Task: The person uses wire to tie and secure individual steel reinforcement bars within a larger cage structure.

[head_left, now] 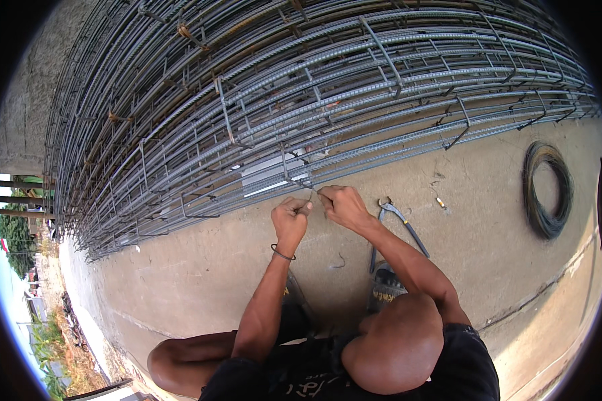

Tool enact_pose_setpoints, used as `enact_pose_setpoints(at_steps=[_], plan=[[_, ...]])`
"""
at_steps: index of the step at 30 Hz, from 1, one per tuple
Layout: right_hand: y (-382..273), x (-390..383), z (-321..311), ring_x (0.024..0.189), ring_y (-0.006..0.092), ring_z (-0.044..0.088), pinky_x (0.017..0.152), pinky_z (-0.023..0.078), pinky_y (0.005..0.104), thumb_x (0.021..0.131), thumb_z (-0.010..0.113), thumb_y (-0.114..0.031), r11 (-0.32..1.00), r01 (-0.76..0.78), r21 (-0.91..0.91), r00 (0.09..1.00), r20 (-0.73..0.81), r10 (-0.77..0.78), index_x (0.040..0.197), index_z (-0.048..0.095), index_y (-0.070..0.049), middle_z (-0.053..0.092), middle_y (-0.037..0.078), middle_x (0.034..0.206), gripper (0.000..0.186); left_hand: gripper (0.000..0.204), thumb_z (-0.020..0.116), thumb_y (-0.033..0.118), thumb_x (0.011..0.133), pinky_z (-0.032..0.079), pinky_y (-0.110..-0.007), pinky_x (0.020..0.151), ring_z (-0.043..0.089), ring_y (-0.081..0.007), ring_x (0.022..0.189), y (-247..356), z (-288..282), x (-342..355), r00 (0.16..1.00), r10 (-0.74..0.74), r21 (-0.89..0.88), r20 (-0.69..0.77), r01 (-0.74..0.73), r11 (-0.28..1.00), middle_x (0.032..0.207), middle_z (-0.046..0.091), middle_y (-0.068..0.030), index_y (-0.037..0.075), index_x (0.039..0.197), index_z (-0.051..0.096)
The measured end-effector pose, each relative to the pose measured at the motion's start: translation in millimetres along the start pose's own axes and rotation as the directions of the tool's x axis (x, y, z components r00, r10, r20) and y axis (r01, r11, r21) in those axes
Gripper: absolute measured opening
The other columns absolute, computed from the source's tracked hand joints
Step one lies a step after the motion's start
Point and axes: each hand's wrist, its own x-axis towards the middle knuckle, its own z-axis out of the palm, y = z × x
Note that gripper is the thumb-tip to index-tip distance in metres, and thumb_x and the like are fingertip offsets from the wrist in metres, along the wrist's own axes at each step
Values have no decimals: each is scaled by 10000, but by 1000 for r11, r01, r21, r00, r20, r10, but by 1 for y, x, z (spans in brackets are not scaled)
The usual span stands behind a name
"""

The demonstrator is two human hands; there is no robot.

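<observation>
Both my hands are up at the near lower edge of a steel rebar cage (381, 155), close to a bent stirrup corner (289, 178). My left hand (291, 217) is closed, thumb and fingers pinched around a thin wire (312, 193). Just to its right, my right hand (344, 206) pinches the same wire from the other side. The wire is too fine to follow clearly against the bars. A pair of pincers (389, 212) with dark handles lies on the concrete beside my right forearm, jaws toward the cage.
Long rebar cages (247, 93) are stacked across the far side. Behind the lower bars is a pale flat board (267, 179). A wire coil (530, 190) lies at the right. A small pale stub (441, 202) and a curved wire scrap (339, 261) are on the concrete floor (194, 267).
</observation>
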Motion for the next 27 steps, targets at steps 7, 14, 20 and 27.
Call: enact_pose_setpoints(at_steps=[7,14,20,27], plan=[[-13,-1,-4,718,360,656,637,545,450,736,605,-81,940,168,-297,984,101,-144,977,644,-9,642,145,801,254,122,749,74,791,379,-272,556,516,-147,589,1,-5,2,971,-232,-353,62,239,905,662,592,-39,-43,807,717],[9,-10,15,729,325,659,616,551,431,736,597,-51,920,248,-302,962,-33,-270,1042,610,-4,638,126,807,310,190,632,129,913,344,-236,564,471,-134,633,-22,-5,31,815,-413,-757,407,554,346,695,531,-25,-47,985,626],[-6,-7,14,708,338,657,621,542,442,764,590,-41,963,175,-205,983,-16,-182,1029,603,28,636,151,789,274,154,593,152,939,360,-244,573,483,-154,677,-32,-1,49,736,-431,-822,523,569,-27,765,533,-29,0,956,576],[-3,-5,15,670,369,649,608,533,458,785,578,-37,968,146,-205,988,-13,-151,993,595,62,641,185,787,231,88,594,123,935,414,-251,568,549,-153,721,-10,26,32,876,-416,-897,243,366,248,840,609,-50,35,944,594]])
